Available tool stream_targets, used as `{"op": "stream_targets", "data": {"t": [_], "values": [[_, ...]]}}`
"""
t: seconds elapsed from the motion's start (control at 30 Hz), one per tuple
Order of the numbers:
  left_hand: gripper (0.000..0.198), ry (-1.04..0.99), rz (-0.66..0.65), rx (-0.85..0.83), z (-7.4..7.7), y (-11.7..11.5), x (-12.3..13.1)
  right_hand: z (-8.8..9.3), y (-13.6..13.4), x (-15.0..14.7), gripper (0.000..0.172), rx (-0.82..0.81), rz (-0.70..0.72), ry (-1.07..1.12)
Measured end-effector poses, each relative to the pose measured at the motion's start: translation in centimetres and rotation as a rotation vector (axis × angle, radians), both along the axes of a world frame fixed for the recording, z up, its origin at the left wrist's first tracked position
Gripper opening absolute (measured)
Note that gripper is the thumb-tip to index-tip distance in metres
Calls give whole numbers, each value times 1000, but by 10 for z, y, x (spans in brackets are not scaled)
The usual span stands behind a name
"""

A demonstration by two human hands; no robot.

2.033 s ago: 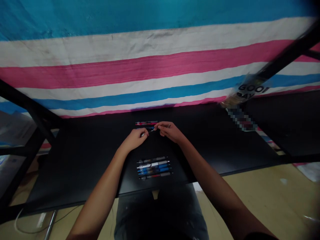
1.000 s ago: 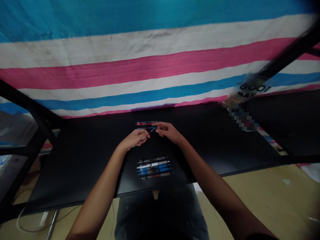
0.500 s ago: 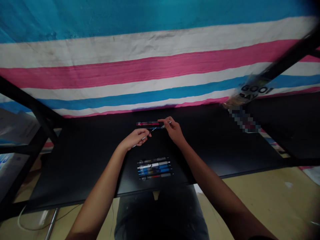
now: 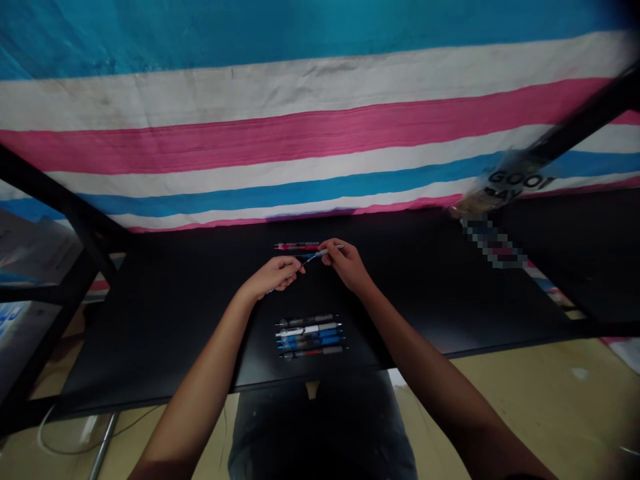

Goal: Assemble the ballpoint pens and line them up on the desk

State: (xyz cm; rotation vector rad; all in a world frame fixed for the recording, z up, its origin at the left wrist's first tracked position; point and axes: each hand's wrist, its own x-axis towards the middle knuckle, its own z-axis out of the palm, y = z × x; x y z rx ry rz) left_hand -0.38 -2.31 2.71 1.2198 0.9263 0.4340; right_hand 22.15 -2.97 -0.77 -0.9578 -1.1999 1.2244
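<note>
My left hand (image 4: 274, 275) is closed around a slim pen piece; most of it is hidden by the fingers, and a light end shows below them. In my right hand (image 4: 346, 261) a grey-white pen part (image 4: 325, 253) is pinched between thumb and fingers. A thin dark rod (image 4: 310, 260) spans the short gap between the hands; whether it belongs to one piece or joins both I cannot tell. Just beyond them lies a red pen (image 4: 297, 247), with something blue partly hidden below it. Nearer to me, several pens lie side by side, among them a white pen (image 4: 306, 331) and a blue pen (image 4: 310, 339).
The pens rest on a black table (image 4: 175, 320). Behind it hangs a striped sheet (image 4: 300, 143). A clear plastic bag (image 4: 500, 190) with lettering sits at the back right, beside a blurred-out item (image 4: 495, 243). Black frame bars (image 4: 90, 233) rise at the left.
My right hand's fingers have curled in and shifted slightly down around the pen part. The left hand has barely moved, and the row of pens is unchanged.
</note>
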Motion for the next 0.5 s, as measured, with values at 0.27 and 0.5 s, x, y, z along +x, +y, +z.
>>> {"op": "stream_targets", "data": {"t": [0.27,0.5], "values": [[32,4,-30,24,-1,0,0,-3,0,-1,37,-36,50,-38],[32,21,-30,53,1,-2,2,-4,-7,-13,38,-77,179,-52]]}}
